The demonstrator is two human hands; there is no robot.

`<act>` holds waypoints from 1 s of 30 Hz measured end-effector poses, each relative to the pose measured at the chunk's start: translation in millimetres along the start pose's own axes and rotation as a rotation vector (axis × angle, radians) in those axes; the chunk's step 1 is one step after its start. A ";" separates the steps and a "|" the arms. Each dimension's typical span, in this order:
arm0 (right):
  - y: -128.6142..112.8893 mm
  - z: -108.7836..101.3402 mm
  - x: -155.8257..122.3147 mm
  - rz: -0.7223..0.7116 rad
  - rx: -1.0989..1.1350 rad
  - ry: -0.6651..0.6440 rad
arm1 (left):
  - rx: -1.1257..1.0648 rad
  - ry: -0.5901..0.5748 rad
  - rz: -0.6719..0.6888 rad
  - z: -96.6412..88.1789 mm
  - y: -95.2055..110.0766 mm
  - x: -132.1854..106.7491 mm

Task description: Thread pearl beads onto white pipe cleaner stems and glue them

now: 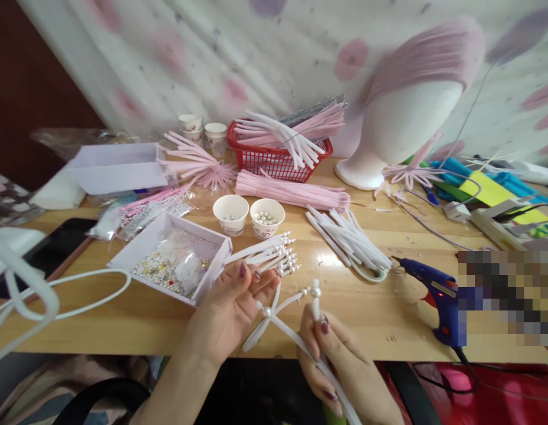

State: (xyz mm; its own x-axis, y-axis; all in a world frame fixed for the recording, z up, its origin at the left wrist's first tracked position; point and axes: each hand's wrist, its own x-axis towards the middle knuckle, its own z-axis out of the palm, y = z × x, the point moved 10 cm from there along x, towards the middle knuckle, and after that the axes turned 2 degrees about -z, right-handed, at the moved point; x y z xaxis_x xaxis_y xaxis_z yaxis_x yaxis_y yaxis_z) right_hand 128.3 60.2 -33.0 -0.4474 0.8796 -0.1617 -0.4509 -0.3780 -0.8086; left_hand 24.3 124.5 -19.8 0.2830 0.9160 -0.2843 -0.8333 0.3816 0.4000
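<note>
My left hand [236, 307] is pinched on white pipe-cleaner stems [274, 316] tipped with pearl beads, which cross in front of me. My right hand [340, 360] is closed on another pearl-tipped white stem [315, 298] that stands upright, with a long white stem running down through its fingers. A fan of finished pearl-tipped white stems [269, 252] lies on the wooden table [380, 319] just beyond my left hand. Two paper cups of pearl beads [248, 215] stand behind them.
A white tray of mixed beads [171, 260] sits at left. A blue glue gun [435, 298] lies at right. Loose white stems [348, 239], pink stems [291, 192], a red basket [278, 156] and a white mannequin head [406, 127] with a pink cap stand behind.
</note>
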 end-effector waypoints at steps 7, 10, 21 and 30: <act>-29.5 -13.0 6.1 -0.229 0.116 0.006 | -0.059 0.229 -0.005 -10.3 -4.9 -2.4; -35.8 -14.2 11.1 -0.283 0.136 -0.031 | -0.032 0.212 0.008 -4.3 -4.3 -4.2; -39.0 -45.0 17.2 -0.353 0.006 0.275 | 0.187 0.020 0.165 28.9 -3.1 -8.9; -46.3 -36.1 8.9 -0.394 0.028 0.338 | 0.399 0.058 0.218 31.8 -8.8 -19.0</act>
State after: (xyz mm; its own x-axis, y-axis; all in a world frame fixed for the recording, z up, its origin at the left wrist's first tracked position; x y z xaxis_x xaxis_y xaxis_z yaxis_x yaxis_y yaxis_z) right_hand 173.1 96.0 -17.4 0.0327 0.9992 -0.0251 -0.5573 -0.0026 -0.8303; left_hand 41.3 107.7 9.8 0.0846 0.9761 -0.2000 -0.6191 0.2088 0.7571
